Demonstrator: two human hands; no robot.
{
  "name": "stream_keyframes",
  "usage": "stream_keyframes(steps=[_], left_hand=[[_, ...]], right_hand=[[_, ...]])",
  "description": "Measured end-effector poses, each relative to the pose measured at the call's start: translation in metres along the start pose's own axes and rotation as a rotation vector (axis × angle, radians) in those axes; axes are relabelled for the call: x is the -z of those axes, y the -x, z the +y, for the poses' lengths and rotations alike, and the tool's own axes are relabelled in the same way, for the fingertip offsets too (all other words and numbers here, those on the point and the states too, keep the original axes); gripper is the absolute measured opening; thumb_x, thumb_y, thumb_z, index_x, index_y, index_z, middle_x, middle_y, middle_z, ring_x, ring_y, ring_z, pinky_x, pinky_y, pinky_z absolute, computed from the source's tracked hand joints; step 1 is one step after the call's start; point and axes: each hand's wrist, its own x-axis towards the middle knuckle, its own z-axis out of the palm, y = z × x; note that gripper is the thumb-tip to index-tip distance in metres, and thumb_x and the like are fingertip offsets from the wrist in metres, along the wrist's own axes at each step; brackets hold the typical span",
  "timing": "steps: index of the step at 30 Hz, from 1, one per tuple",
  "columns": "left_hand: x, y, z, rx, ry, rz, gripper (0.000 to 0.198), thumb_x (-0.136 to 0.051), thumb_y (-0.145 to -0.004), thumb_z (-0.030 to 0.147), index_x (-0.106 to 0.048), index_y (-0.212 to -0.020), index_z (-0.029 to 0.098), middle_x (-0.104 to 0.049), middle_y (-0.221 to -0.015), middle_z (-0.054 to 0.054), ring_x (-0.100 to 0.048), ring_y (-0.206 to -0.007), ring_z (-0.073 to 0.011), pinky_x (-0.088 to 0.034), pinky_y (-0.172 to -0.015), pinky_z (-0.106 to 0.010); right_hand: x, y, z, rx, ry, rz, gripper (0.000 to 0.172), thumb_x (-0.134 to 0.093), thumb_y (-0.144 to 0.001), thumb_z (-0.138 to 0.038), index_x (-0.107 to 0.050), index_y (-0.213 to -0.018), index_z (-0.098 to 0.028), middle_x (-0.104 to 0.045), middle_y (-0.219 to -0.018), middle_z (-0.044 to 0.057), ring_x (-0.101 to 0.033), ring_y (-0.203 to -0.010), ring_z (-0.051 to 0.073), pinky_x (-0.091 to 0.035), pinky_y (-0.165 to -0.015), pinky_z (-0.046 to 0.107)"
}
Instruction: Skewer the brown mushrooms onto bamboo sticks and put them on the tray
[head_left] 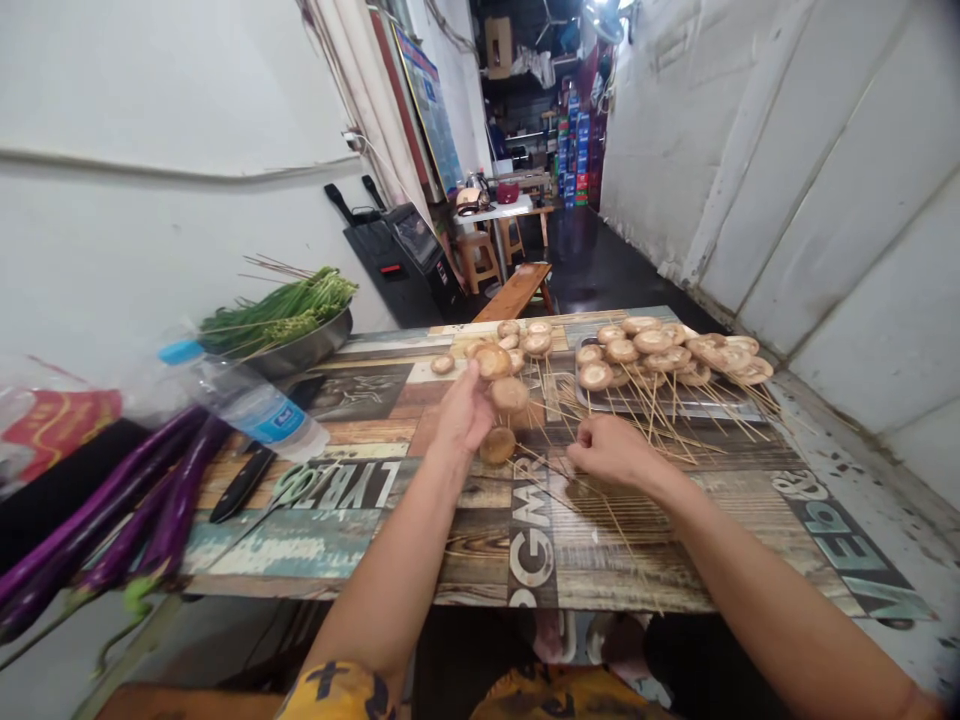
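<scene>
My left hand (463, 412) is closed, thumb and fingers gripping a brown mushroom cap (492, 361). Close beside its fingers are another mushroom cap (510, 395) and a lower skewered one (498, 446). To the right, my right hand (611, 448) is pinched shut at what looks like the end of a thin bamboo skewer; its fingertips partly hide it. Loose bamboo skewers (622, 520) lie beneath that hand. Behind my left hand sits a group of mushrooms (537, 342). A metal tray (712, 408) at the right carries several skewered mushrooms (660, 350), their sticks pointing toward me.
On the left are a water bottle (262, 415), purple eggplants (176, 500), a black-handled knife (241, 485), green-handled scissors (296, 485) and a metal bowl (300, 352) of greens. A wooden bench (517, 290) and a black machine (401, 262) stand beyond the table.
</scene>
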Motion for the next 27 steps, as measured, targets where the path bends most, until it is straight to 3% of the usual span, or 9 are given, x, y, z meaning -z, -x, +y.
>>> stream_keyframes(steps=[4, 9, 12, 16, 19, 22, 25, 27], left_hand=[[0.001, -0.003, 0.0, 0.072, 0.037, 0.088, 0.032, -0.039, -0.096, 0.029, -0.063, -0.105, 0.011, -0.069, -0.093, -0.01, -0.066, -0.091, -0.0189, -0.051, -0.09, -0.036], [0.004, -0.008, 0.004, 0.1, 0.116, 0.133, 0.04, -0.034, -0.097, 0.04, -0.06, -0.107, 0.012, -0.068, -0.09, -0.008, -0.065, -0.08, -0.0152, -0.053, -0.079, -0.029], [0.006, -0.009, 0.005, 0.127, 0.167, 0.134, 0.042, -0.034, -0.096, 0.042, -0.059, -0.106, 0.01, -0.067, -0.088, -0.009, -0.064, -0.077, -0.0145, -0.053, -0.077, -0.028], [0.008, -0.009, 0.006, 0.149, 0.174, 0.125, 0.034, -0.037, -0.096, 0.034, -0.059, -0.107, 0.01, -0.066, -0.091, -0.009, -0.064, -0.081, -0.0149, -0.053, -0.079, -0.028], [0.008, -0.009, 0.007, 0.153, 0.176, 0.112, 0.033, -0.038, -0.096, 0.031, -0.059, -0.108, 0.009, -0.066, -0.093, -0.011, -0.064, -0.083, -0.0162, -0.053, -0.08, -0.03], [0.007, -0.008, 0.007, 0.146, 0.166, 0.132, 0.03, -0.039, -0.094, 0.026, -0.059, -0.105, 0.007, -0.066, -0.091, -0.012, -0.065, -0.082, -0.0171, -0.053, -0.079, -0.029], [0.007, -0.008, 0.007, 0.125, 0.161, 0.152, 0.026, -0.04, -0.093, 0.022, -0.06, -0.102, 0.007, -0.066, -0.089, -0.012, -0.065, -0.082, -0.0171, -0.054, -0.076, -0.028], [0.007, -0.009, 0.007, 0.103, 0.168, 0.148, 0.025, -0.041, -0.094, 0.022, -0.06, -0.101, 0.008, -0.066, -0.091, -0.011, -0.065, -0.082, -0.0162, -0.054, -0.076, -0.027]], right_hand=[[0.0, -0.01, 0.01, 0.02, -0.247, -0.094, 0.023, -0.047, -0.07, -0.032, -0.047, -0.052, -0.018, -0.043, -0.05, -0.003, -0.038, -0.052, 0.01, -0.024, -0.051, 0.025], [0.01, -0.006, 0.011, 0.006, -0.622, -0.26, 0.02, -0.045, -0.062, -0.031, -0.038, -0.048, -0.019, -0.032, -0.045, -0.007, -0.027, -0.045, 0.007, -0.018, -0.046, 0.022], [0.01, -0.005, 0.011, 0.019, -0.86, -0.281, 0.017, -0.047, -0.058, -0.029, -0.04, -0.047, -0.018, -0.036, -0.042, -0.007, -0.029, -0.042, 0.005, -0.019, -0.043, 0.019], [0.002, -0.007, 0.007, -0.05, -1.092, -0.291, 0.015, -0.054, -0.056, -0.028, -0.046, -0.051, -0.018, -0.044, -0.041, -0.006, -0.043, -0.04, 0.007, -0.029, -0.038, 0.017], [-0.002, -0.01, 0.003, -0.135, -1.234, -0.23, 0.017, -0.061, -0.056, -0.028, -0.048, -0.059, -0.018, -0.048, -0.045, -0.007, -0.05, -0.04, 0.009, -0.033, -0.035, 0.016], [-0.003, -0.008, -0.001, -0.103, -1.276, -0.099, 0.022, -0.064, -0.063, -0.035, -0.052, -0.071, -0.018, -0.053, -0.053, -0.007, -0.043, -0.033, 0.005, -0.025, -0.028, 0.015], [-0.006, 0.001, -0.006, 0.043, -1.073, 0.063, 0.024, -0.059, -0.077, -0.041, -0.058, -0.084, -0.018, -0.054, -0.051, -0.007, -0.04, -0.03, 0.006, -0.026, -0.029, 0.017], [-0.01, 0.009, -0.01, 0.208, -0.841, 0.192, 0.023, -0.054, -0.083, -0.038, -0.063, -0.09, -0.017, -0.062, -0.057, -0.002, -0.054, -0.043, 0.01, -0.04, -0.041, 0.019]])
